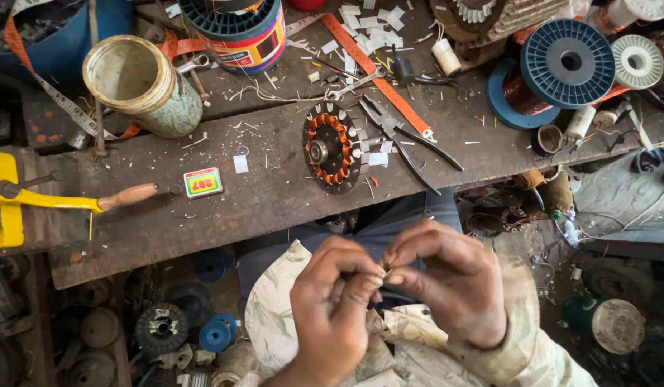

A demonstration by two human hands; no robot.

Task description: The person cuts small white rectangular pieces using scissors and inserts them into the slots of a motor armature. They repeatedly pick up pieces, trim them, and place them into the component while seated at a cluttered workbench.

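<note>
My left hand (337, 301) and my right hand (448, 276) meet low in the frame, over my lap. Their fingertips pinch together around something very small (383, 271), too tiny to make out. Above them, on the worn wooden bench (224, 193), lies a round motor stator (333, 145) with orange copper windings. Dark pliers (407, 140) rest just right of it, and a wrench (355, 84) lies behind it.
A dented tin can (142, 86) lies at the left, a colourful can (239, 29) behind it. A yellow tool with a wooden handle (127, 196) juts from the left. Blue wire spools (565, 61) stand at the right. A small matchbox (203, 182) and several paper scraps (371, 25) litter the bench.
</note>
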